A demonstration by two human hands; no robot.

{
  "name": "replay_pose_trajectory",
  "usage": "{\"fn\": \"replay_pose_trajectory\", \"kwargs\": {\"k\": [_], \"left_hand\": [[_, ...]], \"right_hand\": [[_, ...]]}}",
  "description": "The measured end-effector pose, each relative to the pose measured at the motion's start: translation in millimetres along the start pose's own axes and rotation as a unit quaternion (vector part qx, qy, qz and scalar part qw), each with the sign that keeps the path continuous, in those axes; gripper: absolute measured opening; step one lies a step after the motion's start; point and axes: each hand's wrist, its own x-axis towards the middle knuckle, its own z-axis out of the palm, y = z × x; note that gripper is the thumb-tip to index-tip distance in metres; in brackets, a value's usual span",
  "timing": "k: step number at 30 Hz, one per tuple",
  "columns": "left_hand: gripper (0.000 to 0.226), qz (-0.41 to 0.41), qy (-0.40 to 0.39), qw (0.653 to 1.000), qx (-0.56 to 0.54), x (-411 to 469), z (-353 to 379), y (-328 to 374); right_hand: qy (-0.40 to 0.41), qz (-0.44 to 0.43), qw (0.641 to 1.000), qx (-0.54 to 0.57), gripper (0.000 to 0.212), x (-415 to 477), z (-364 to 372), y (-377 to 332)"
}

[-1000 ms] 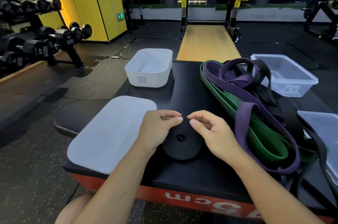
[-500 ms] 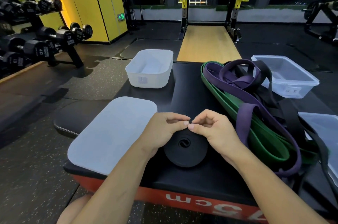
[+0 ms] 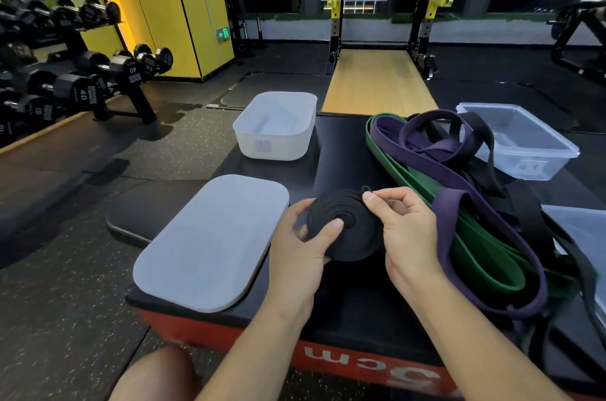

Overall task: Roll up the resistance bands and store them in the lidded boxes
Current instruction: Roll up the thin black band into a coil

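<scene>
1. Rolled black resistance band (image 3: pixel 341 230) is sitting between your two hands, above the near middle of the black bench (image 3: pixel 344 151). Its spiral face is tilting up toward you. I cannot tell whether its lower edge is touching the bench.
2. Your left hand (image 3: pixel 295 253) is grasping the roll from the left. The thumb is pressing on the centre of the spiral and the fingers are curling round behind it.
3. Your right hand (image 3: pixel 403 230) is pinching the roll's upper right rim between thumb and forefinger, with the other fingers curling in loosely.
4. The white lid (image 3: pixel 210 243) is lying flat just left of your left hand, reaching out past the bench's left edge.
5. The white box (image 3: pixel 272 148) is standing open beyond the lid, near the far edge of the bench.
6. The loose bands (image 3: pixel 459 200), purple, green and black, are lying tangled in a heap just right of your right hand, with purple loops crossing over the green.
7. The clear box (image 3: pixel 524 168) is standing at the far right, behind the heap, with black strap lying against its near side.
8. The dumbbell rack (image 3: pixel 98 79) is standing on the floor well off to the left.
</scene>
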Motion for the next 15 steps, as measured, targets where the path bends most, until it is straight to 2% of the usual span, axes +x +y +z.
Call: {"fn": "replay_pose_trajectory", "kwargs": {"k": [4, 8, 12, 15], "left_hand": [[0.041, 0.052, 0.017, 0.998, 0.001, 5, 2, 6], [0.043, 0.071, -0.018, 0.997, 0.023, 11, -2, 16], [0.043, 0.035, -0.049, 0.995, 0.080, 22, -12, 27], [0.044, -0.001, -0.097, 0.988, 0.121, 31, -24, 40]], "right_hand": [[-0.023, 0.016, 1.000, -0.014, 0.010, -1, -3, -5], [-0.038, 0.030, 0.999, -0.021, 0.011, 1, -9, -12], [-0.080, 0.057, 0.993, -0.067, 0.017, 3, -18, -21], [-0.158, 0.048, 0.969, -0.184, 0.021, 11, -28, -30]]}}
